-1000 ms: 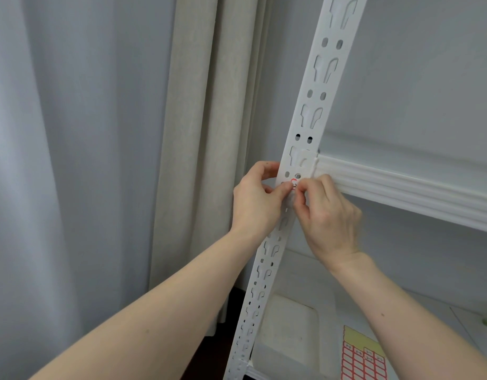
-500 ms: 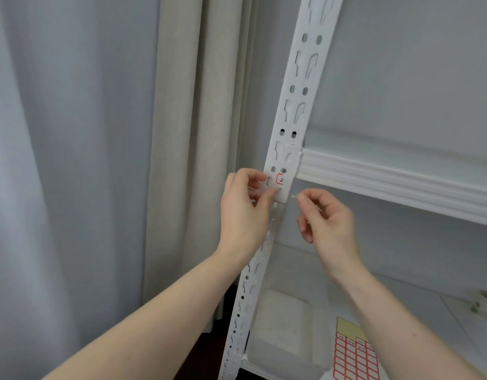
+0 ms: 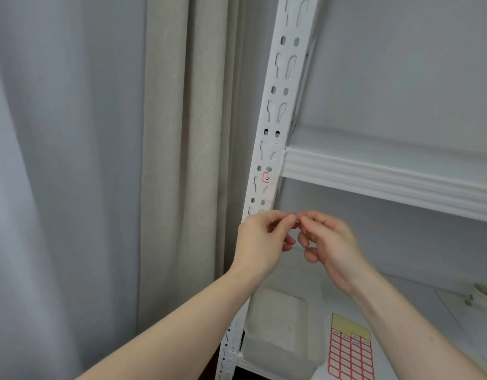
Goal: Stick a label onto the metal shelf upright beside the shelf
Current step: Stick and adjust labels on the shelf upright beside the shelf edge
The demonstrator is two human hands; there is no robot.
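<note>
I read the main step as done: a small label with a red border and a dark handwritten mark sits flat on the front face of the white metal upright, just below the pair of round holes and level with the front edge of the shelf, which meets the upright at the label's 3 o'clock. No hand touches the label; both hands are at its 6 o'clock, apart from it. My left hand has its thumb and forefinger drawn together, the other fingers loosely curled, and it overlaps the upright in this view; I cannot tell whether it touches the metal. My right hand mirrors it at the left hand's 3 o'clock, fingertips pinched. The two pinches meet tip to tip, and something thin and pale seems to be held between them, possibly a scrap of backing or clear film; it is too small to identify. The label's right edge lies close to the upright's corner, and I cannot confirm that every edge is pressed down. What I judge to be left: disposing of the scrap, and optionally one firm rub over the label. On the lower shelf, at 5 o'clock from the hands, lies a sheet of red-bordered labels, with a pale plastic box at its 9 o'clock. A curtain hangs at 9 o'clock from the upright.
</note>
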